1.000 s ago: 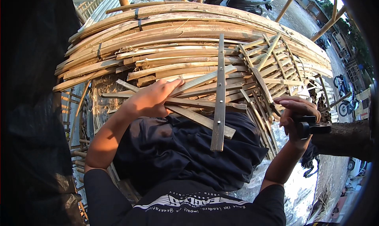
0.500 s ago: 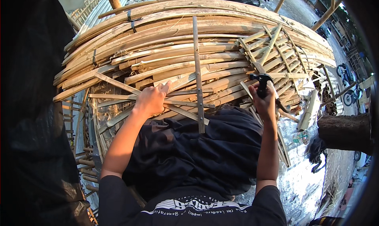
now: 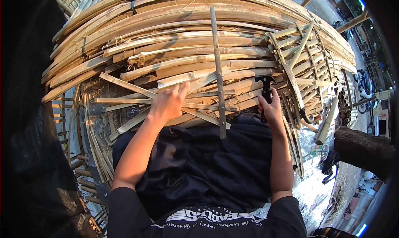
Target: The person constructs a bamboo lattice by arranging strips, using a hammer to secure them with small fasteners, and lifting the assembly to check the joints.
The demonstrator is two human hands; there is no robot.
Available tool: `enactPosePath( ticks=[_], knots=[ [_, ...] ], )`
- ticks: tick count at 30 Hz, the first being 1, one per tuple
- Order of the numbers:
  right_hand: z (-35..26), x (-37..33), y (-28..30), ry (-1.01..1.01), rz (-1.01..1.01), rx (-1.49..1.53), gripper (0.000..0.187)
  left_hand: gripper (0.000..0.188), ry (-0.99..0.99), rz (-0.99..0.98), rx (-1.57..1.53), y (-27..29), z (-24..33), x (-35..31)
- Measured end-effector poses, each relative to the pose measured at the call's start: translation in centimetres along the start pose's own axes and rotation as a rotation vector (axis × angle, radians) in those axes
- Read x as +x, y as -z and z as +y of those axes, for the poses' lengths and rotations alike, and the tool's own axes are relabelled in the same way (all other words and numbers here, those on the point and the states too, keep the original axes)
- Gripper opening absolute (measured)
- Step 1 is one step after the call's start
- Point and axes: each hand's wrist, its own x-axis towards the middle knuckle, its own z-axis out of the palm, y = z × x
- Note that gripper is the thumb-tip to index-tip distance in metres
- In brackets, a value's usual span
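My left hand (image 3: 168, 102) is closed over crossed bamboo strips (image 3: 124, 86), back of the hand up, with its thumb and the undersides of its fingers hidden. An upright flat strip with a row of small studs (image 3: 218, 63) lies across the strips to the right of this hand. Wrapped round the handle of a black claw hammer (image 3: 264, 80) is my right hand (image 3: 272, 109). The hammer's head points up, apart from the studded strip. Dark cloth (image 3: 199, 163) covers my lap beneath the near ends of the strips.
Long split bamboo poles (image 3: 174, 17) are stacked ahead, tied with black bands. A bamboo lattice (image 3: 307, 59) leans on them at the right, near a thick brown log (image 3: 361, 148) and a shiny silver sheet (image 3: 311, 188). Bamboo rails (image 3: 85, 183) stand at the left.
My right hand has lowered the hammer and turned it, so its handle hangs more upright. My left hand stays on the crossed strips. The whole view has shifted slightly.
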Motion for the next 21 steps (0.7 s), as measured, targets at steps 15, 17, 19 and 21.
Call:
enactPosePath(
  ticks=[15,17,19,21],
  knots=[
    [-0.9,-1.8,-3.2,0.208,-0.032,-0.502,0.033,0.083,-0.022,-0.023,-0.073,-0.1,-2.2,0.5],
    [-1.3,-1.9,-3.4,0.252,-0.034,-0.513,0.033,0.084,-0.004,0.062,-0.091,-0.8,-2.6,0.6],
    [-1.2,-1.9,-3.5,0.243,-0.010,-0.514,0.032,0.082,0.031,0.033,-0.109,-0.6,-2.7,0.5],
    [-1.2,-1.8,-3.5,0.197,-0.015,-0.490,0.031,0.080,-0.043,0.142,-0.147,0.2,-3.5,0.5]
  ],
)
